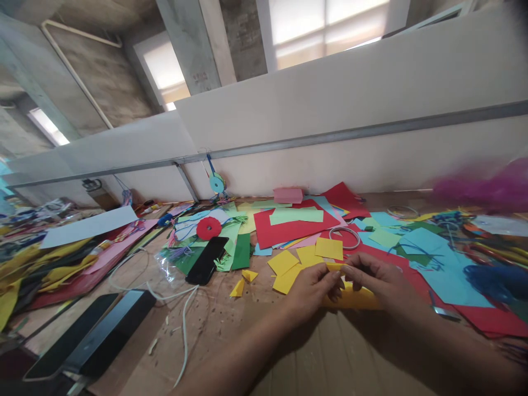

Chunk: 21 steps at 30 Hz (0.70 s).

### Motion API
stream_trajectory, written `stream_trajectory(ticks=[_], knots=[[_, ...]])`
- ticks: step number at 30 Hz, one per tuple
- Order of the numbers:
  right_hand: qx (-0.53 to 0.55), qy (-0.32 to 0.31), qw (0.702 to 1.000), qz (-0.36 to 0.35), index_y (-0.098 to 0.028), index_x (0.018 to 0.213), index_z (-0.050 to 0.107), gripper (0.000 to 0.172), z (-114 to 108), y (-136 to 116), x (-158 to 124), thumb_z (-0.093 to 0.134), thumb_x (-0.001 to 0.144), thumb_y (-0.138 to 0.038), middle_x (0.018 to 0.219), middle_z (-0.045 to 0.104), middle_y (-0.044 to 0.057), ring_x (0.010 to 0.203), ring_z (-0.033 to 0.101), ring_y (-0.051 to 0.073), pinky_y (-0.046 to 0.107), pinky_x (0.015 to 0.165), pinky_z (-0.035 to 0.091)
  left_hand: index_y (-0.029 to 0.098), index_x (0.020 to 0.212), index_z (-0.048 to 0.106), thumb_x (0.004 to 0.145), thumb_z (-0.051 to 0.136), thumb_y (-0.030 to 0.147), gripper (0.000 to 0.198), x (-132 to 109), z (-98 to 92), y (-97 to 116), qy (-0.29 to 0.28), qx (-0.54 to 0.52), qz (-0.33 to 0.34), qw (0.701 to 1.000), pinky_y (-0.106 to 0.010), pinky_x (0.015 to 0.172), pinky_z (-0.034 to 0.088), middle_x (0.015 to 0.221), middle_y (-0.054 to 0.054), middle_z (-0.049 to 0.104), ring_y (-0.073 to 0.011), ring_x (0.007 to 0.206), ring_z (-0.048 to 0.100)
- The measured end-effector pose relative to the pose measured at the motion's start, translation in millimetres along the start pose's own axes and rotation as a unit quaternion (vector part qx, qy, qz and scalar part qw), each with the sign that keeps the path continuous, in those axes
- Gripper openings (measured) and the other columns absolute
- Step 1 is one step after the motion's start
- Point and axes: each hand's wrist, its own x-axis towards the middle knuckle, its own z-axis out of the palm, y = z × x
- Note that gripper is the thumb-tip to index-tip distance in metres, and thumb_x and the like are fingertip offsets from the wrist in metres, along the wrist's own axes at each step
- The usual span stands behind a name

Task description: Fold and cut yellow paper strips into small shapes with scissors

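Observation:
Both hands meet over the near edge of the table, pinching a small piece of yellow paper [335, 267] between them. My left hand [312, 286] grips its left side with thumb and fingers. On the other side my right hand [373, 278] closes on it with bent fingers. Below the hands lies a larger yellow paper [355, 298], partly hidden by them. Several yellow paper squares [284, 263] lie just beyond my left hand. Two small folded yellow pieces [243, 281] rest farther left on the tabletop.
Left of the hands are a black phone [207, 259], a white cable [184, 330] and a dark box [109, 330]. Red paper [274, 231] and light-blue paper [449, 269] spread across the table. A red disc [208, 227] lies behind the phone. A white partition [330, 159] stands behind.

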Motion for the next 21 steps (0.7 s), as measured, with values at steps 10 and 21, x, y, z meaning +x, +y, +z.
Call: stream_trajectory(ticks=[10,21], knots=[[0.002,-0.036,0.999,0.000,-0.022,0.071,0.058,0.036,0.0,1.2,-0.5,0.062,0.083,-0.055,0.069,0.056,-0.002,0.067,0.052,0.016,0.026,0.062,0.043,0.017,0.082,0.059,0.092,0.043,0.047,0.036,-4.4,-3.9,6.7,-0.031,0.072,0.019,0.997,-0.026,0.068,0.040,0.075,-0.001,0.056,-0.0141,0.072,0.053],[-0.023,-0.073,0.997,0.029,-0.025,0.061,0.057,0.042,-2.6,-2.6,0.9,0.062,0.079,-0.062,0.063,0.055,0.001,0.062,0.055,0.020,0.031,0.058,0.047,0.019,0.068,0.054,0.090,0.044,0.042,0.034,-5.1,-1.4,4.6,0.035,0.117,0.049,0.991,-0.025,0.064,0.036,0.068,0.001,0.049,-0.0136,0.068,0.046]])
